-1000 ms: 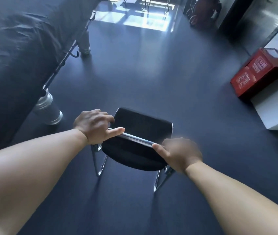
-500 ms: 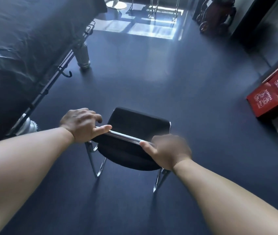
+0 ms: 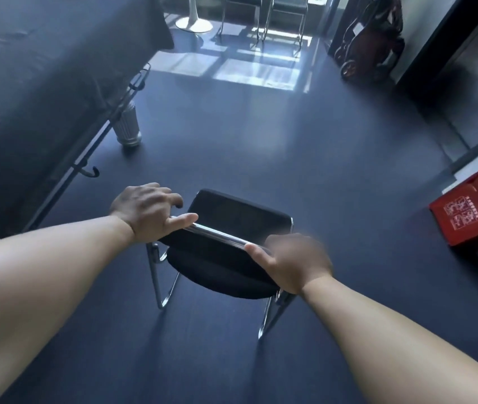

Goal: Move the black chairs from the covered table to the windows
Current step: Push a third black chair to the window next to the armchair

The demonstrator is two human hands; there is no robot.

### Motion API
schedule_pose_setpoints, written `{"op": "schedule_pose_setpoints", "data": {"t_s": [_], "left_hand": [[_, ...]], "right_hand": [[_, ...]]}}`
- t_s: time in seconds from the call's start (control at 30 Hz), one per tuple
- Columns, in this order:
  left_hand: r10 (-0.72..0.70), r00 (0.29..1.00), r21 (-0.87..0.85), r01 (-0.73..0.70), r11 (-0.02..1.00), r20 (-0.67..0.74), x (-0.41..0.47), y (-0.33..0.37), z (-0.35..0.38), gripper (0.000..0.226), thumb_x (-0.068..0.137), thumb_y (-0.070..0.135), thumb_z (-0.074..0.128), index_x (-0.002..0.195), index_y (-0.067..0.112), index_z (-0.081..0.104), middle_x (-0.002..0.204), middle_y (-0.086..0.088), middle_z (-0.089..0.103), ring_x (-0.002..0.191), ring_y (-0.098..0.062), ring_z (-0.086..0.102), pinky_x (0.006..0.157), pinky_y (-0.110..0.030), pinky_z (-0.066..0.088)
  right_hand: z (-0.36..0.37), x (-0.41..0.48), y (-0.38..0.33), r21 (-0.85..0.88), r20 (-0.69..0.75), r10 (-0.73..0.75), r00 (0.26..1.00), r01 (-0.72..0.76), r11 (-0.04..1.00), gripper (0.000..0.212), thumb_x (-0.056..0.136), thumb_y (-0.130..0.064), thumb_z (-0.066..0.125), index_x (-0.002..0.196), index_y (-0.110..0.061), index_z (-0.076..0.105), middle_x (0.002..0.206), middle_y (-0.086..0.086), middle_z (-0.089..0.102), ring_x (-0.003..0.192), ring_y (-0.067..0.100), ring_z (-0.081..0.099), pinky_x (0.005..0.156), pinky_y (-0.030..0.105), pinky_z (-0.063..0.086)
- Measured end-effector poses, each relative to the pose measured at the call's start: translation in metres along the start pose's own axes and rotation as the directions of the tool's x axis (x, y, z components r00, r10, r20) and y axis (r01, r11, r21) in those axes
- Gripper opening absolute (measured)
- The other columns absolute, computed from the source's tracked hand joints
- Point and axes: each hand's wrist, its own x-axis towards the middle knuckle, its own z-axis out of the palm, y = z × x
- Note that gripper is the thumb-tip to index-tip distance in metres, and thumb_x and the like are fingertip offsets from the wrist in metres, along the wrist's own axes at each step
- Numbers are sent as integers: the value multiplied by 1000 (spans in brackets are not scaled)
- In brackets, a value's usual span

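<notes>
Right hand: blurred, fingers hard to make out; thumb lies along the chrome top rail, hand wrapped over its right end. Left hand: fingers curled over the rail's left end, thumb stretched along it. Both forearms extended, bare. Black chair: padded seat and back, chrome tube legs, on open dark floor, right of the covered bench. Far: two chairs, tops cut off, by sunlit floor. Right: red box, partly cut off.
</notes>
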Motion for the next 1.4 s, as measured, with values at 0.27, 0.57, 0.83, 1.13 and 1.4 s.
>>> {"op": "schedule_pose_setpoints", "data": {"t_s": [0.27, 0.57, 0.83, 1.13, 1.4], "left_hand": [[10, 1000, -23, -10, 1000, 0, 157, -62, 5, 114, 59, 95, -18, 114, 39, 64, 117, 19, 65, 116, -11, 56, 76, -31, 39], [-8, 1000, -1, 8, 1000, 26, 308, -122, 8, 117, 58, 95, -19, 115, 36, 65, 116, 17, 66, 115, -11, 57, 75, -30, 38], [-78, 995, 18, 77, 997, 63, 453, -162, 5, 119, 56, 96, -19, 115, 35, 65, 116, 16, 66, 114, -11, 57, 74, -31, 33], [-224, 974, -20, 225, 974, 20, 601, -196, 12, 122, 53, 94, -25, 118, 38, 62, 117, 19, 65, 114, -10, 57, 77, -32, 40], [-278, 961, -71, 277, 958, -3, 704, -242, 19, 92, 70, 88, 5, 131, 38, 52, 114, 14, 68, 112, -15, 60, 81, -34, 48]], "right_hand": [[-35, 157, 23, -11, -10, 31, 999, -32, 999, 73, 85, -85, 21, 81, -23, 59, 78, -5, 64, 81, 25, 62, 67, 35, 42], [-70, 312, 44, -25, 4, 1, 1000, -1, 1000, 70, 87, -83, 23, 79, -22, 57, 81, -3, 65, 84, 27, 63, 71, 36, 46], [-106, 471, 89, -14, 10, -76, 997, 76, 997, 70, 88, -83, 23, 82, -22, 57, 85, -4, 65, 83, 26, 60, 70, 36, 42], [-151, 646, 146, -28, 26, -162, 986, 163, 986, 68, 87, -84, 22, 73, -22, 47, 75, -5, 58, 76, 26, 56, 66, 37, 38], [-178, 775, 164, -84, 21, -218, 976, 219, 972, 70, 86, -84, 22, 75, -21, 50, 76, -6, 61, 76, 24, 58, 66, 35, 40]]}}
